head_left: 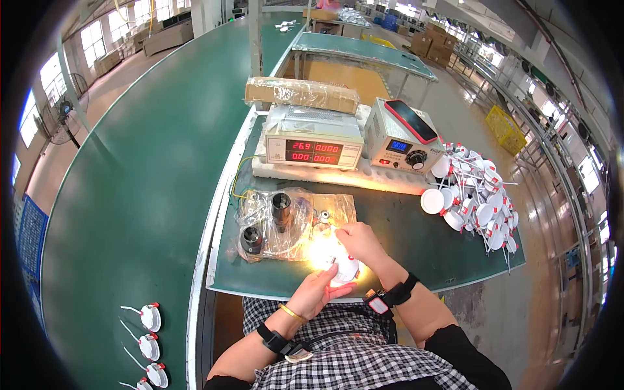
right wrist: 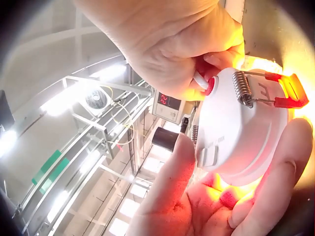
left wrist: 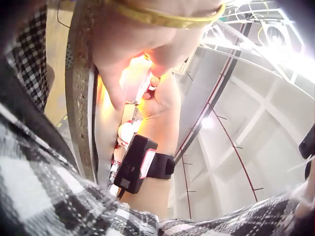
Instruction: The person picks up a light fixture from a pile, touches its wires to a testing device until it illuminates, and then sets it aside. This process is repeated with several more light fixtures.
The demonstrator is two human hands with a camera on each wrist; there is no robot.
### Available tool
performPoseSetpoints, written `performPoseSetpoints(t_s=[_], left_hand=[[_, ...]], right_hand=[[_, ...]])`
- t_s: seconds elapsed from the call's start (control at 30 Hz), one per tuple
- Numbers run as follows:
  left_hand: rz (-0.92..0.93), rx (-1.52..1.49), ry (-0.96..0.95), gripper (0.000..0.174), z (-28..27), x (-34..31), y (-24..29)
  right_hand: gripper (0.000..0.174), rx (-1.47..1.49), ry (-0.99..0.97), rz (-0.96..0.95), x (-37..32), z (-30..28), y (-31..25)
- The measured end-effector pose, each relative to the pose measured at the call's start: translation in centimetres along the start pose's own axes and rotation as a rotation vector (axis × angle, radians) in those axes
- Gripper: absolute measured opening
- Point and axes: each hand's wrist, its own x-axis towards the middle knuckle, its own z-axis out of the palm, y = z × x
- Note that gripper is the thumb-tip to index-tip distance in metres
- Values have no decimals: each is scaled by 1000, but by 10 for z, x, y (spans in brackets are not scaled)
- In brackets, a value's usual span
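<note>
A lit white downlight with spring clips and red sleeves is between the two hands, its glow spilling below it. My left hand grips its round housing, thumb on one side and fingers curled beneath, as the right wrist view shows. At the housing's red grommet, my right hand pinches the short white cable; its fingertips are partly hidden. Glare washes out the fixture in the head view, just over the front of a wooden board.
Two black cylinders stand on the plastic-wrapped board. Behind are a power meter with red digits and a dial box bearing a phone. Downlights are heaped at right; several line the green table at left.
</note>
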Motion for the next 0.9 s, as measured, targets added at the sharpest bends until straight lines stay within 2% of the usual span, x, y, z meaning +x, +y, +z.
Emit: performPoseSetpoints(t_s=[0.13,0.3,0.47,0.6,0.77,0.9], left_hand=[[15,17,-11,46,-3,3,-3],[2,35,-18,43,-5,5,-5],[-21,37,3,39,-6,6,-6],[-22,66,16,37,-3,5,-5],[-7,125,32,33,3,3,-2],[-20,111,10,32,1,4,-1]], right_hand=[[32,27,30,-50,-1,1,0],[32,68,11,-22,-2,-1,-4],[33,5,57,-101,1,4,4],[32,15,51,-81,0,3,1],[30,59,-9,30,-2,1,-4],[31,68,-11,9,-1,2,-3]])
